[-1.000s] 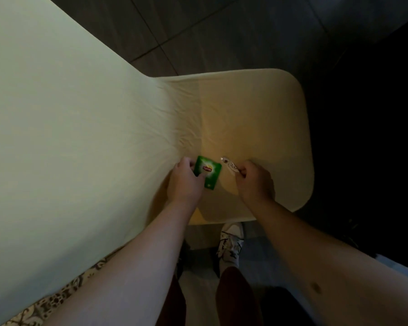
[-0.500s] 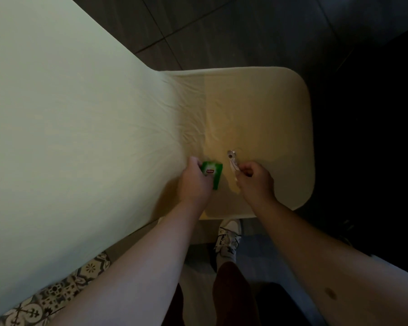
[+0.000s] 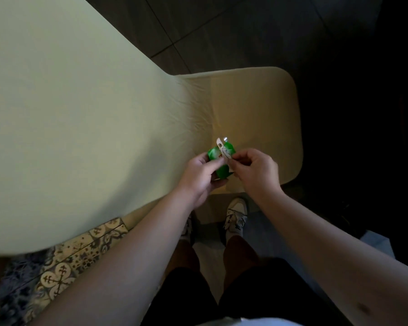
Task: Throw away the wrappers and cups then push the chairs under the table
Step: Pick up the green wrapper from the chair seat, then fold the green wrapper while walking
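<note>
Wrappers are held together at frame centre, lifted off the cream-covered bench (image 3: pixel 80 114): the green wrapper (image 3: pixel 218 161) is gripped by the left hand (image 3: pixel 201 176), the white wrapper (image 3: pixel 224 152) pinched against it by the right hand (image 3: pixel 254 171), seemingly gathered for one trip to the bin

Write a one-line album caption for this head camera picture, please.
Over a cream chair seat, the left hand holds a green wrapper while the right hand pinches a white wrapper.
</note>
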